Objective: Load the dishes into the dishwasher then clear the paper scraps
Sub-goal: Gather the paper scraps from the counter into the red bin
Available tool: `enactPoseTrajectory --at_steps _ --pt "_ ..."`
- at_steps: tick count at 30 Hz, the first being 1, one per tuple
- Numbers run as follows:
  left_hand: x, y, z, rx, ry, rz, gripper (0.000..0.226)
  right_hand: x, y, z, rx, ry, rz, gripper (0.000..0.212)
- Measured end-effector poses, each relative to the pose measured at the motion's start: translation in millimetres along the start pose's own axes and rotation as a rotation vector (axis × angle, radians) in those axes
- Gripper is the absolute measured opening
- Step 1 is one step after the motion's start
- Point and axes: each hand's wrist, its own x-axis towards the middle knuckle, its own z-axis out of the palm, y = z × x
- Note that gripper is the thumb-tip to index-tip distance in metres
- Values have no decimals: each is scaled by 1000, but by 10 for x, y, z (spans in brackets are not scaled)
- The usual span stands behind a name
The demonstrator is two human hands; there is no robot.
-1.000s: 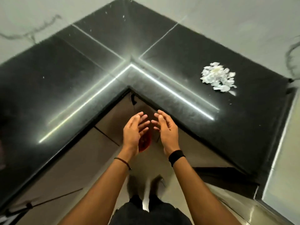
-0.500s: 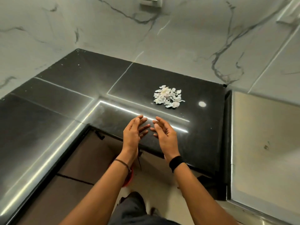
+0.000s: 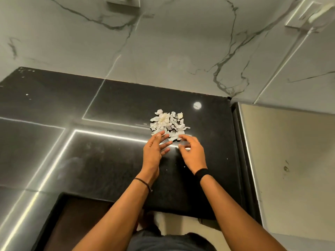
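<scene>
Glossy black countertop (image 3: 108, 160); white paper scraps (image 3: 168, 125) heaped on it.

Single head-worn view, facing forward and down, close over black countertop (image 3: 108, 160)

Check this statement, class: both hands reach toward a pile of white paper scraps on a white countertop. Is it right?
Not quite. The head view shows the countertop is black, not white. The rest holds: the left hand and right hand reach toward the pile of white paper scraps on it.
</scene>
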Motion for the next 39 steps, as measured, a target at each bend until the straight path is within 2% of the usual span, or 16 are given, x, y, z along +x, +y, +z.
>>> enactPoseTrajectory --at_steps 4,9,13,19,24,26,27,29,30,32,34,36,39 --pt "308 35 -37 23 -38 -29 30 280 171 141 -386 -52 -102 45" --pt "546 67 -50 39 -56 4 30 271 248 182 -529 29 -186 20" --pt "661 1 -13 30 -39 24 28 130 220 91 -314 156 -157 16" --pt "614 -24 137 -128 -118 -78 35 21 -254 30 19 176 -146 13" --pt "614 6 231 -348 -146 -203 40 73 -487 93 290 -15 -71 23" --pt "640 17 202 -433 -94 -250 37 124 -451 98 395 43 -26 20" --pt "660 19 169 -487 -63 -275 34 142 -407 78 383 114 -8 17" --pt "704 22 92 -546 -21 -293 31 177 -223 1 181 200 -13 17" --pt "721 17 46 -538 -11 -291 31 184 -104 -32 23 159 -31 19" --pt "734 20 -12 -508 -9 -280 35 139 87 -53 -293 -47 -76 27" --pt "726 20 -36 -492 -17 -276 38 76 217 -14 -438 -116 -154 25" --pt "724 5 -42 -468 -12 -271 39 36 210 36 -416 -56 -185 19" --pt "704 -30 -19 -398 -35 -271 40 71 2 123 -159 40 -2 17"
